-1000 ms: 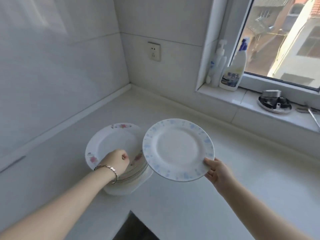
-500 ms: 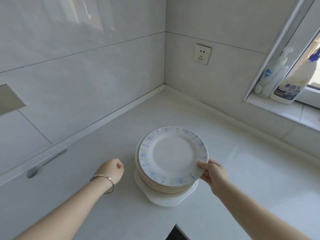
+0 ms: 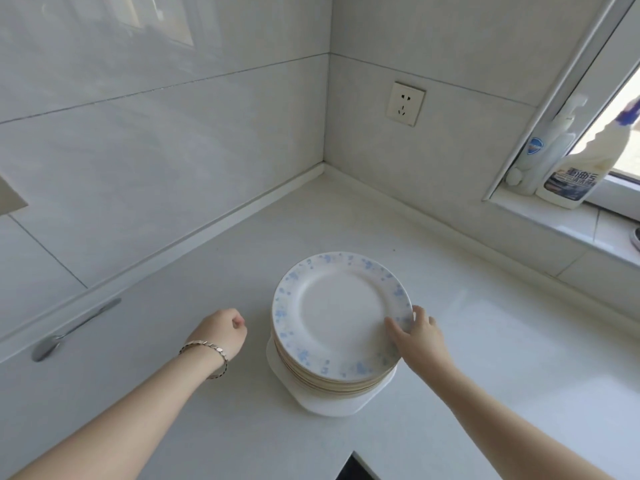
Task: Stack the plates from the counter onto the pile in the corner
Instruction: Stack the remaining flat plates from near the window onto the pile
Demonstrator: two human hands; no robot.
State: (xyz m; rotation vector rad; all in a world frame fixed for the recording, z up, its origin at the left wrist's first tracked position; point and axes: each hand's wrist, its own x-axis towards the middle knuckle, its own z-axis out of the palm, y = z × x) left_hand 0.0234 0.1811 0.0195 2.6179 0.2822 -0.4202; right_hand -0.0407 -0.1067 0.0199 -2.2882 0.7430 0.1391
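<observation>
A white plate with a blue-speckled rim (image 3: 341,311) lies flat on top of the pile of plates (image 3: 329,384) on the white counter (image 3: 502,358). The pile rests on a white angular dish (image 3: 327,407). My right hand (image 3: 417,336) grips the top plate's right rim, thumb on top. My left hand (image 3: 221,332), wearing a bracelet, is a closed fist just left of the pile, apart from it and holding nothing.
Tiled walls meet in the corner behind the pile, with a wall socket (image 3: 406,103). Two bottles (image 3: 568,168) stand on the window sill at the right. A metal spoon (image 3: 74,329) lies along the left wall ledge. A dark opening (image 3: 356,469) shows at the bottom edge.
The blue-rimmed plate came down from the air onto the pile. My left hand left the pile and drew back to its left. My right thumb now lies over the rim.
</observation>
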